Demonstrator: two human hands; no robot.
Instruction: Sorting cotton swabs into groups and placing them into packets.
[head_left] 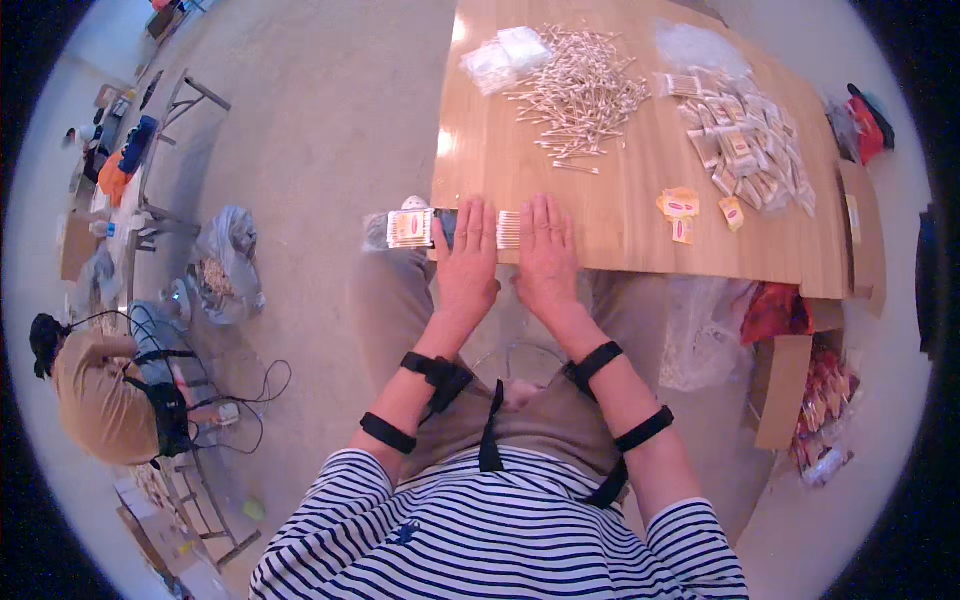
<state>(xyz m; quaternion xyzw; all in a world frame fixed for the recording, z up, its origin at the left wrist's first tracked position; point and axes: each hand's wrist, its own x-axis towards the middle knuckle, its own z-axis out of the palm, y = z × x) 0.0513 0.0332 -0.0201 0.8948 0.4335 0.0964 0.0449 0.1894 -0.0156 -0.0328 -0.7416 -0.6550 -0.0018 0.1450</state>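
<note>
My left hand (pixel 467 250) lies palm down at the table's near-left edge, its fingers stretched forward. Beside it my right hand (pixel 547 250) is flat too, fingers extended. A neat row of cotton swabs (pixel 508 229) shows in the gap between them, and both hands touch its ends. At the left hand's outer side is a dark flat piece (pixel 447 226), partly covered by the thumb. Left of that, a clear pack of cotton swabs (pixel 409 228) with an orange and white label juts past the table edge. What lies under the palms is hidden.
A loose heap of cotton swabs (pixel 585 95) lies on the wooden table (pixel 640 245), with clear bags (pixel 507 57) beside it. Filled swab packs (pixel 745 145) are piled at right, near small orange label cards (pixel 679 205). A cardboard box (pixel 783 390) stands below right. Another person (pixel 110 395) sits at left.
</note>
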